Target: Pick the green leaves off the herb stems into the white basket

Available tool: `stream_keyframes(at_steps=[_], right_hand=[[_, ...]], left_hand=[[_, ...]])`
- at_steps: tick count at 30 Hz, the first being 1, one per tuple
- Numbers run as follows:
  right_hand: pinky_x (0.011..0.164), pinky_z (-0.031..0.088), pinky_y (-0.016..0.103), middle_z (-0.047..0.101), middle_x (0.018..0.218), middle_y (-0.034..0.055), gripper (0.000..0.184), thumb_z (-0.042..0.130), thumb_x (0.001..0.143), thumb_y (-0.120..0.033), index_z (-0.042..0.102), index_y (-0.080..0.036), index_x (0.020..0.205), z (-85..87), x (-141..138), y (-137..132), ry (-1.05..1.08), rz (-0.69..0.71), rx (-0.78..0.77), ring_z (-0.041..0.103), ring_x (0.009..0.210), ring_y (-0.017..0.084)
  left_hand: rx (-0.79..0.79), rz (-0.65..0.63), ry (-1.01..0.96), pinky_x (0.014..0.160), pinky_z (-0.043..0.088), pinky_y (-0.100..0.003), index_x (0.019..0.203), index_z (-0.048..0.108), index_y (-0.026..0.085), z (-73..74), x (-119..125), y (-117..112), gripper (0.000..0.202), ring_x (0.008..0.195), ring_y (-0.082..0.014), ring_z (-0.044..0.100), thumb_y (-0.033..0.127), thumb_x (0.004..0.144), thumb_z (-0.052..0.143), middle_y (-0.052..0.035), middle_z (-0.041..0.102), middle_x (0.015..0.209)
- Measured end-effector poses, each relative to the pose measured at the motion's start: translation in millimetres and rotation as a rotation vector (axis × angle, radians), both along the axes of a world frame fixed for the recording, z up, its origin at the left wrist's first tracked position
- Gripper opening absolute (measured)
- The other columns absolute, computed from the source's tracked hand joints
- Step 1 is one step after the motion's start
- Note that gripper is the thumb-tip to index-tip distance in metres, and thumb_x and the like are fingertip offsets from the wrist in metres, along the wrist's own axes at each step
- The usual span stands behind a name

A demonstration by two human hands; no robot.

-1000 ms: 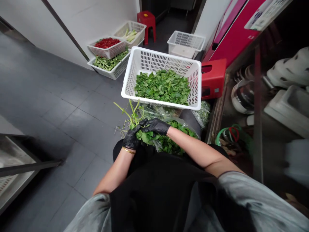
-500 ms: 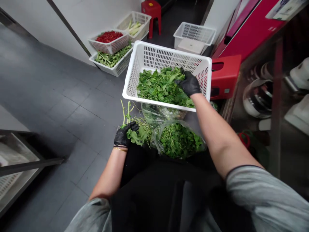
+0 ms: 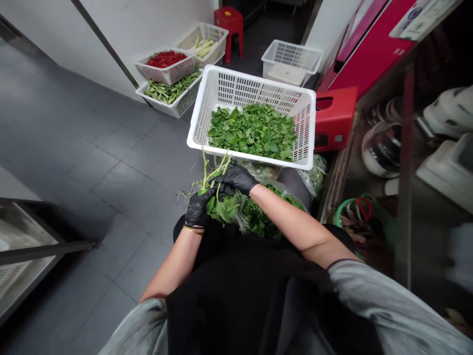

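Observation:
My left hand (image 3: 198, 209), in a black glove, is closed around a bunch of leafy greens (image 3: 224, 209) whose pale stems stick up toward the basket. Meeting it from the right, my right hand (image 3: 238, 179), gloved too, has its fingers closed on the stems of the same bunch; its fingertips are partly hidden. Beyond both hands a white plastic basket (image 3: 258, 80) holds a layer of picked green leaves (image 3: 253, 130). Under my right forearm a clear plastic bag (image 3: 242, 219) of greens lies open, partly covered by the arm.
Loose thin stems (image 3: 186, 192) lie left of the hands. A red stool (image 3: 338, 116) stands right of the basket. Farther back are baskets of red chillies (image 3: 166, 59) and green vegetables (image 3: 172, 90), another white basket (image 3: 291, 54) and a second red stool (image 3: 229, 29). Metal shelving (image 3: 406, 172) runs along the right.
My right hand has come out of the white basket, back toward me, and met the bunch in my left hand. The left hand has shifted slightly right, still holding the greens.

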State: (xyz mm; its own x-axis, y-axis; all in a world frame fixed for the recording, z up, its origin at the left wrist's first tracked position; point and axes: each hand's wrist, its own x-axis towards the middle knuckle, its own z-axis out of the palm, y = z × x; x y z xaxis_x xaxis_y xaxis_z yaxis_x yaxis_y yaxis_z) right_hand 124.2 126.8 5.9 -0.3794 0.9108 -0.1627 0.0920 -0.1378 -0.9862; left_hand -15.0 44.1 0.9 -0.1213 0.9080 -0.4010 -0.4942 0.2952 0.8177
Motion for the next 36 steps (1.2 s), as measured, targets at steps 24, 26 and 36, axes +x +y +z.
stream_keyframes(at_steps=[24, 26, 36], right_hand=[[0.044, 0.031, 0.020, 0.054, 0.055, -0.0045, 0.039, 0.082, 0.052, -0.045, 0.063, -0.013, 0.062, 38.0, 34, -33, -0.139, 0.295, -0.047, 0.041, 0.048, 0.006], [0.042, 0.028, 0.020, 0.050, 0.050, -0.0056, 0.039, 0.082, 0.052, -0.045, 0.059, -0.014, 0.057, 38.2, 41, -27, -0.181, 0.363, -0.047, 0.037, 0.045, 0.006], [0.056, 0.039, 0.024, 0.063, 0.063, -0.0001, 0.022, 0.076, 0.066, -0.035, 0.073, -0.014, 0.071, 18.7, 52, -18, -0.292, 0.164, 0.235, 0.052, 0.057, 0.011]], left_hand=[[0.050, -0.101, 0.066, 0.072, 0.051, -0.032, 0.084, 0.069, 0.016, 24.5, 8, -25, 0.037, 0.071, -0.0173, 0.064, 0.033, 0.055, 0.085, -0.0030, 0.070, 0.082], [0.059, -0.184, 0.104, 0.067, 0.050, -0.030, 0.081, 0.068, 0.015, 27.1, 5, -25, 0.035, 0.065, -0.0155, 0.062, 0.034, 0.057, 0.084, -0.0015, 0.069, 0.075], [-0.014, -0.270, 0.009, 0.060, 0.051, -0.028, 0.082, 0.070, 0.011, 25.3, 0, -13, 0.033, 0.058, -0.0150, 0.062, 0.021, 0.053, 0.084, -0.0028, 0.068, 0.068]])
